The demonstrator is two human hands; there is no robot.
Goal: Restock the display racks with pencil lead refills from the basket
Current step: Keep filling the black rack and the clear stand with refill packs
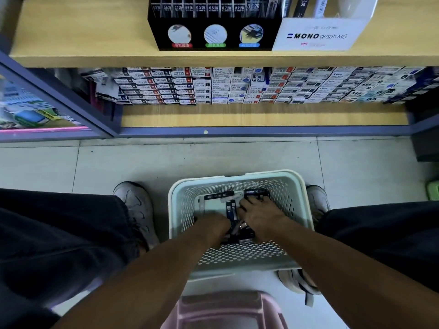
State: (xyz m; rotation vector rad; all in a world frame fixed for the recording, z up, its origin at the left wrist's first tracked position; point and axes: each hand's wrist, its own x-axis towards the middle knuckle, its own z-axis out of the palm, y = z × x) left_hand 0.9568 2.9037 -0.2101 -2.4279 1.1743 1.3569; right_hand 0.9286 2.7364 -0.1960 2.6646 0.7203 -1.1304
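Observation:
A pale perforated basket (pixel 294 186) stands on the floor between my feet. Several dark pencil lead refill packs (pixel 219 196) lie on its bottom. Both my hands are down inside it. My left hand (pixel 215 225) is curled over packs near the basket's middle, its fingers hidden under the knuckles. My right hand (pixel 260 216) lies over more packs, fingers spread toward a dark pack at the far right. On the wooden upper shelf stands a black display rack (pixel 213 32) with labelled slots, and beside it a white MONO graph display box (pixel 318 35).
The lower shelf (pixel 237 117) holds stacked rows of small refill boxes (pixel 213 86) at its back. A pink stool (pixel 228 309) sits under me. A grey shelf frame (pixel 59 96) juts out at the left. Tiled floor lies between the shelf and the basket.

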